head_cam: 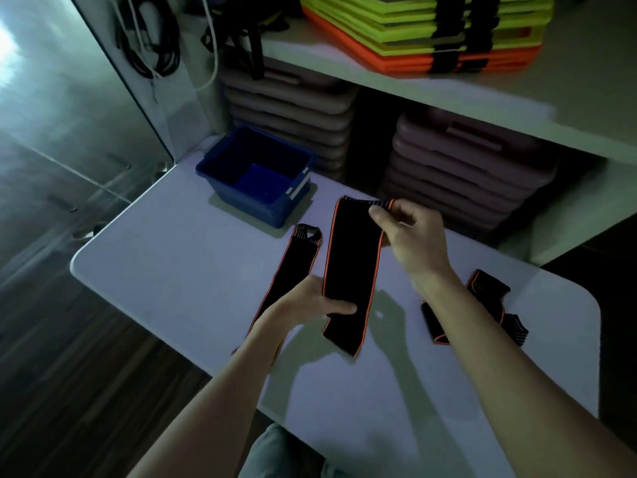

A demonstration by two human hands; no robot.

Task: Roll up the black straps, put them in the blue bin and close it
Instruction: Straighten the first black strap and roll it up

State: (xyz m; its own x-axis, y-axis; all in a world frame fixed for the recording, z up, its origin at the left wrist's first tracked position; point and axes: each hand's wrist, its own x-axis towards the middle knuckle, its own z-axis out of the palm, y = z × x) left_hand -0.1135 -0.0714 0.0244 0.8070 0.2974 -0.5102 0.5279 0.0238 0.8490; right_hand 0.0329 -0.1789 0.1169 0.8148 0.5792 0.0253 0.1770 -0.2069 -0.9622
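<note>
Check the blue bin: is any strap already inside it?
No: the blue bin stands open with only its bare blue floor showing, while the straps lie on the table or in the person's hands.

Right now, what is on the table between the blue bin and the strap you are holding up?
In the head view, another black strap lies flat on the white table between the blue bin and the held strap.

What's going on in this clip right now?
A person holds one black strap stretched above the white table: right hand pinches its top end, left hand grips lower down. It isn't rolled yet. Two more straps lie on the table. The blue bin stands open and empty.
</note>
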